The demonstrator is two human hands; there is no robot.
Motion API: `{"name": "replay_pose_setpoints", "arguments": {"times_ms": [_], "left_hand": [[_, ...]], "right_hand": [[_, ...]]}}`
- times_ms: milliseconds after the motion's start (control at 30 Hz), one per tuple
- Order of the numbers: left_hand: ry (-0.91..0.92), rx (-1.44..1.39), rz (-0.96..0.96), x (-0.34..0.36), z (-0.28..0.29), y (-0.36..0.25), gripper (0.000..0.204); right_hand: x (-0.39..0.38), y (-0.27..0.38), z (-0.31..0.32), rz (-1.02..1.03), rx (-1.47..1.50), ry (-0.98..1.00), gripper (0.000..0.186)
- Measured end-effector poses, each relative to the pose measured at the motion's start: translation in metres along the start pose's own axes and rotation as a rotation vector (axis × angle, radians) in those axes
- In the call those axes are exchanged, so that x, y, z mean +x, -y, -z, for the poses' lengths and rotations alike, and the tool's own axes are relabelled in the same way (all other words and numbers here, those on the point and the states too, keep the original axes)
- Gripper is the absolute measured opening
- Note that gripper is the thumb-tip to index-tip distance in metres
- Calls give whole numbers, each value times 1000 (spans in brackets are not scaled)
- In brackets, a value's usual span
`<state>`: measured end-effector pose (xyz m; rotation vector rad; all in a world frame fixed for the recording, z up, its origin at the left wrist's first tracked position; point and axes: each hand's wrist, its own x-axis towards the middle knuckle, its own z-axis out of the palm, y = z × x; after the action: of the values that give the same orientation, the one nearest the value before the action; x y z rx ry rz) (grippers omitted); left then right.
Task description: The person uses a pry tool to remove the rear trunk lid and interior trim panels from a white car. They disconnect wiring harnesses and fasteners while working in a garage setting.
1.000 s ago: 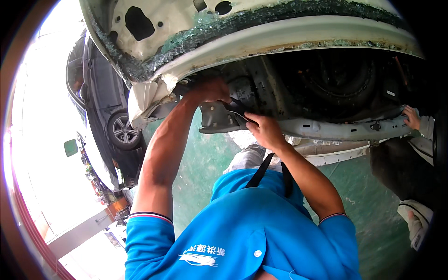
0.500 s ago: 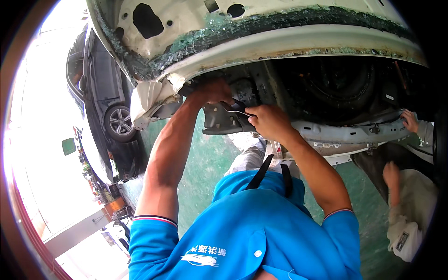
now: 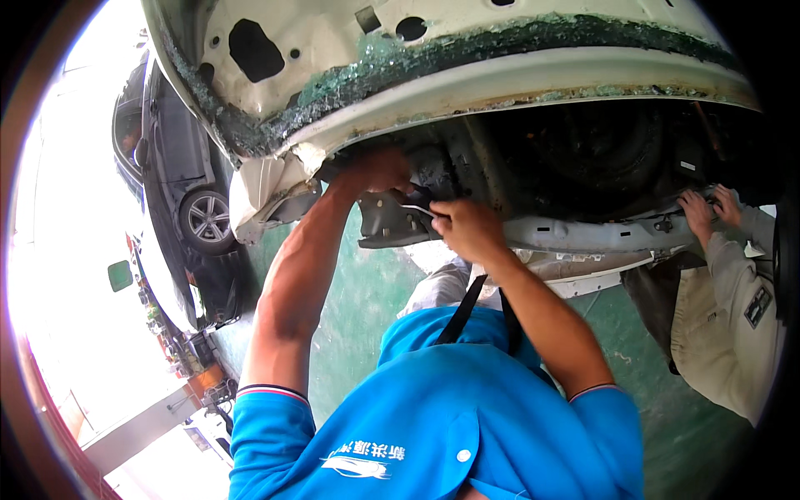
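My left hand (image 3: 379, 172) reaches into the shadow under the raised lid (image 3: 533, 79) of a damaged pale car, at the left end of the boot opening. Its fingers are dark and hard to make out. Just to the right, my right hand (image 3: 468, 229) is closed on the near end of a thin silvery tool (image 3: 422, 210), whose exact kind I cannot make out. A dark piece lies between the two hands, beside the tool. Below them juts a grey bent metal panel (image 3: 387, 225) with studs or holes.
Broken greenish glass (image 3: 367, 71) lines the lid. At right, a co-worker's hands (image 3: 708, 210) rest at the boot sill (image 3: 575, 233). A dark car (image 3: 179, 167) stands at the left. Cracked pale bodywork (image 3: 262, 187) hangs beside my left arm. Below is green floor (image 3: 333, 317).
My right hand has shifted slightly left and down. The co-worker's lower hand has come up to the sill beside the other one. My left hand stays in nearly the same place.
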<state>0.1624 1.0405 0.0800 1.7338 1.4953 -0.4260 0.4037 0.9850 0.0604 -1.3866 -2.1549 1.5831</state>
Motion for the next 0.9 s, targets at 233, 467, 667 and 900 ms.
{"name": "replay_pose_setpoints", "arguments": {"times_ms": [233, 467, 667, 900], "left_hand": [[15, -47, 104, -2, -10, 13, 20], [-46, -15, 80, -5, -14, 15, 19], [0, -141, 150, -4, -15, 22, 21], [4, -58, 122, -7, -14, 11, 19]], "right_hand": [[-14, 9, -15, -39, 48, -47, 32], [8, 20, 24, 42, -152, 97, 23], [11, 9, 14, 82, -64, 87, 20], [34, 36, 40, 50, -264, 254, 23]]}}
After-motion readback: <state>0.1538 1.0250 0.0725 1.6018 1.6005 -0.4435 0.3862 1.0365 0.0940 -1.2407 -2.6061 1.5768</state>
